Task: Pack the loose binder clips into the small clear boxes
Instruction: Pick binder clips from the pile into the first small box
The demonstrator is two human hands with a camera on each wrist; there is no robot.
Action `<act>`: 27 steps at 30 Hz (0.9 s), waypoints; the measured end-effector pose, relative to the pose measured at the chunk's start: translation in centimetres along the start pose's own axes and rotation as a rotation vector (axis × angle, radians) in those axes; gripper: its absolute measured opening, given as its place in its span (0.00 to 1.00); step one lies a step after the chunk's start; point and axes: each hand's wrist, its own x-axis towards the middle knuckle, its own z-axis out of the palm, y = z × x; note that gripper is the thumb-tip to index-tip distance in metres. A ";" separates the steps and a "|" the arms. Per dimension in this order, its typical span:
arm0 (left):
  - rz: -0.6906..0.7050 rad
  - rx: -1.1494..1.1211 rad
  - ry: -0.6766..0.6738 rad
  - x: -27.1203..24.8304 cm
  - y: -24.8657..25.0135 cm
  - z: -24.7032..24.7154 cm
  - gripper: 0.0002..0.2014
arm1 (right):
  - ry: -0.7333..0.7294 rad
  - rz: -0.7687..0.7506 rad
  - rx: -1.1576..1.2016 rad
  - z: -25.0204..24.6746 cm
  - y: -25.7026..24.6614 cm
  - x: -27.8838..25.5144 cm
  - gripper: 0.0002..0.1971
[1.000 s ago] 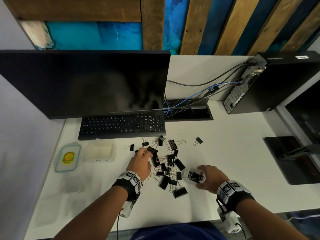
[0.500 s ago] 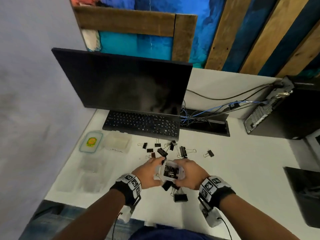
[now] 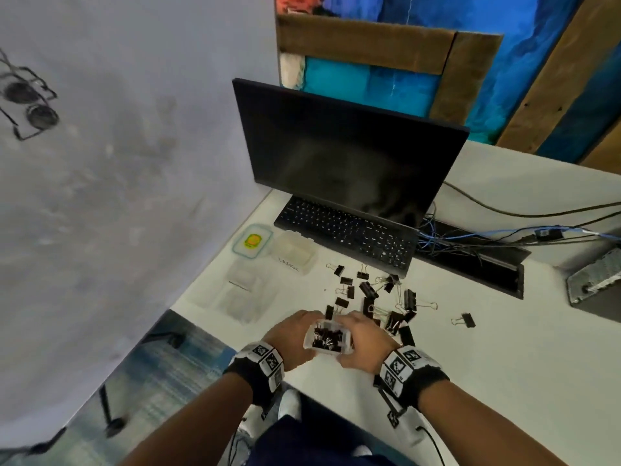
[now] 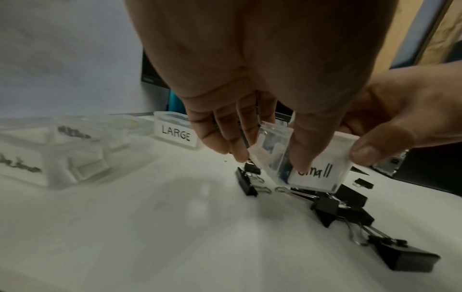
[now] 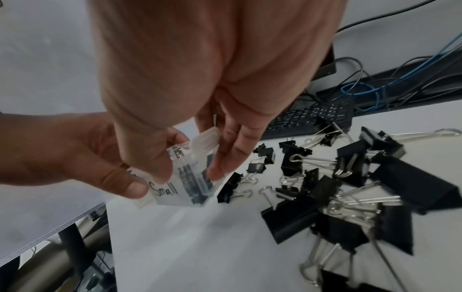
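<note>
The small clear box (image 3: pixel 327 341), labelled "Small" (image 5: pixel 166 190), has several small black binder clips inside and is held just above the white desk (image 3: pixel 504 364). My left hand (image 3: pixel 292 338) grips its left side, thumb on the front wall (image 4: pixel 298 158). My right hand (image 3: pixel 363 341) pinches the right side between thumb and fingers (image 5: pixel 222 166). Loose binder clips (image 3: pixel 386 304) of mixed sizes lie scattered beyond and to the right of the box, seen close up as a pile (image 5: pixel 350 187) in the right wrist view.
A clear box labelled LARGE (image 3: pixel 295 253) and a lid with a green sticker (image 3: pixel 252 242) stand at the left before the keyboard (image 3: pixel 349 230). More clear boxes (image 3: pixel 242 294) sit near the desk's left edge. Monitor (image 3: pixel 346 156) and cables (image 3: pixel 470 237) lie behind.
My left hand left the clip pile and joined the right hand on the box. The box moved left, in front of the pile. The head view swung left.
</note>
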 end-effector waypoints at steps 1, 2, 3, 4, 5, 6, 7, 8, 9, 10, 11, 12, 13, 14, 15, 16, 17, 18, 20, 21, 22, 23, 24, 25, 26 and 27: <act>-0.009 -0.015 0.015 -0.1 -0.6 -0.4 0.35 | -0.007 -0.016 -0.006 0.1 -0.4 0.6 0.42; -0.011 -0.022 0.026 -0.1 -1.0 -0.8 0.35 | -0.007 -0.016 -0.007 0.1 -0.7 1.0 0.42; -0.015 -0.020 0.029 0.0 -1.2 -1.2 0.36 | 0.002 -0.009 -0.002 0.0 -0.9 1.4 0.42; -0.022 -0.017 0.034 0.1 -1.8 -1.7 0.37 | 0.016 -0.002 -0.002 -0.1 -1.3 2.2 0.42; -0.031 -0.020 0.044 0.3 -2.5 -2.2 0.38 | 0.037 0.004 -0.009 -0.1 -1.7 3.0 0.42; -0.043 -0.034 0.060 0.5 -3.2 -2.7 0.38 | 0.057 0.013 -0.021 -0.3 -2.2 3.8 0.41; -0.060 -0.058 0.081 0.8 -4.1 -3.3 0.38 | 0.073 0.024 -0.039 -0.4 -2.7 4.7 0.41; -0.080 -0.079 0.102 1.1 -4.8 -3.9 0.36 | 0.087 0.038 -0.060 -0.5 -3.2 5.6 0.40; -0.103 -0.092 0.124 1.3 -5.7 -4.6 0.34 | 0.092 0.054 -0.081 -0.7 -3.7 6.5 0.38; -0.121 -0.094 0.150 1.6 -6.5 -5.4 0.30 | 0.083 0.069 -0.102 -0.8 -4.2 7.3 0.36; -0.133 -0.079 0.179 2.0 -7.5 -6.2 0.26 | 0.060 0.083 -0.124 -0.8 -4.8 8.3 0.34; -0.144 -0.047 0.209 2.3 -8.4 -6.9 0.21 | 0.032 0.097 -0.147 -0.8 -5.2 9.2 0.33; -0.157 -0.009 0.233 2.6 -9.4 -7.6 0.17 | 0.006 0.119 -0.170 -0.7 -5.6 10.1 0.33; -0.177 0.024 0.243 2.9 -10.4 -8.4 0.15 | -0.012 0.146 -0.190 -0.6 -5.8 11.1 0.34; -0.195 0.048 0.247 3.2 -11.5 -9.1 0.13 | -0.021 0.173 -0.205 -0.4 -6.0 12.1 0.35; -0.213 0.067 0.246 3.4 -12.5 -9.7 0.12 | -0.023 0.191 -0.214 -0.2 -6.2 13.0 0.36; -0.227 0.085 0.248 3.7 -13.5 -10.3 0.11 | -0.020 0.201 -0.213 -0.1 -6.3 13.8 0.37; -0.243 0.101 0.248 3.9 -14.2 -10.9 0.10 | -0.021 0.202 -0.201 0.0 -6.4 14.4 0.38; -0.264 0.110 0.247 4.3 -15.5 -11.8 0.09 | -0.031 0.201 -0.145 0.2 -6.6 15.4 0.39; -0.272 0.110 0.246 4.4 -16.1 -12.1 0.08 | -0.026 0.194 -0.106 0.5 -6.7 15.9 0.41; -0.280 0.116 0.246 4.5 -16.4 -12.4 0.09 | -0.017 0.181 -0.064 0.6 -6.7 16.0 0.43; -0.288 0.138 0.232 4.6 -17.0 -12.7 0.09 | -0.009 0.184 -0.016 0.8 -6.9 16.3 0.46; -0.297 0.170 0.214 4.7 -17.5 -13.0 0.11 | 0.004 0.194 0.018 1.1 -7.1 16.6 0.49; -0.308 0.210 0.199 4.7 -17.6 -13.3 0.12 | 0.021 0.193 0.027 1.1 -7.3 16.6 0.49; -0.316 0.254 0.173 4.7 -17.8 -13.6 0.13 | 0.036 0.189 0.013 1.2 -7.5 16.7 0.48; -0.324 0.294 0.140 4.8 -18.1 -13.9 0.13 | 0.050 0.189 -0.025 1.2 -7.7 16.8 0.44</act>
